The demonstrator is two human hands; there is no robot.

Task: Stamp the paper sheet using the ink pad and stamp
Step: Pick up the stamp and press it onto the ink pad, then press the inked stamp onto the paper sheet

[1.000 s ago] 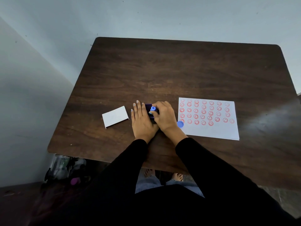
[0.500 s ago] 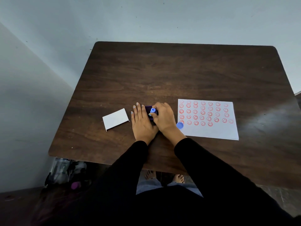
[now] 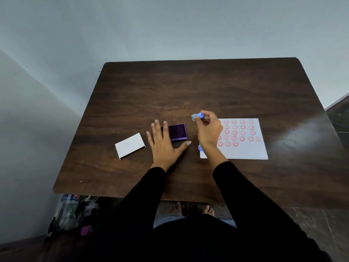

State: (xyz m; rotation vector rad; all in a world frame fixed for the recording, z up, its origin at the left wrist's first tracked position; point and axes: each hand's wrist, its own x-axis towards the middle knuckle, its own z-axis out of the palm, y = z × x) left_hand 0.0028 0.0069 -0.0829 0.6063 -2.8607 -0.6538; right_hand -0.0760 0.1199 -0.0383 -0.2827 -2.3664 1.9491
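A purple ink pad [image 3: 177,131] lies open on the dark wooden table [image 3: 188,87]. My left hand [image 3: 164,144] rests flat beside it, fingers spread, covering its left edge. My right hand [image 3: 208,129] is raised to the right of the pad and pinches a small blue stamp [image 3: 198,116]. Under that hand lies the white paper sheet [image 3: 245,150] with rows of red smiley prints. A blue cap [image 3: 200,147] sits at the sheet's left edge, partly hidden by my right wrist.
A white lid or card [image 3: 130,145] lies left of my left hand. Bags and bottles [image 3: 75,212] stand on the floor under the table's left corner. My bare feet [image 3: 190,208] show below the front edge. A wall runs close along the left.
My right hand has lifted the blue stamp off the ink pad and moved it up and right, toward the paper. My left hand stays by the pad, now uncovered.
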